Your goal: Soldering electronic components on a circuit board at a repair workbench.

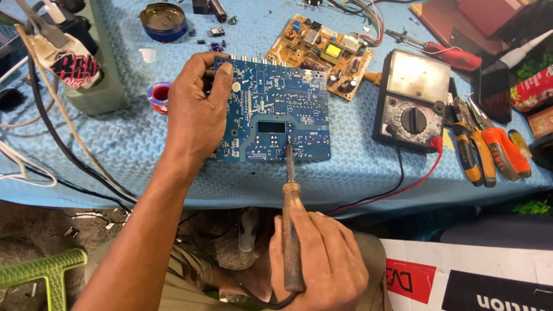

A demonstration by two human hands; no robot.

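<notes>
A blue circuit board (276, 109) lies on the blue cloth-covered bench (132, 144), solder side up. My left hand (196, 112) grips its left edge, thumb over the top corner. My right hand (322, 259), below the bench edge, is closed around the wooden handle of a soldering iron (290, 201). The iron's tip touches the board near its lower middle, just under a rectangular cut-out.
A yellow-brown power board (322, 52) lies behind the blue one. An analogue multimeter (412, 101) with red and black leads sits to the right, then orange-handled pliers (489, 150). A round tin (164, 22) and a solder spool (159, 93) stand at the left.
</notes>
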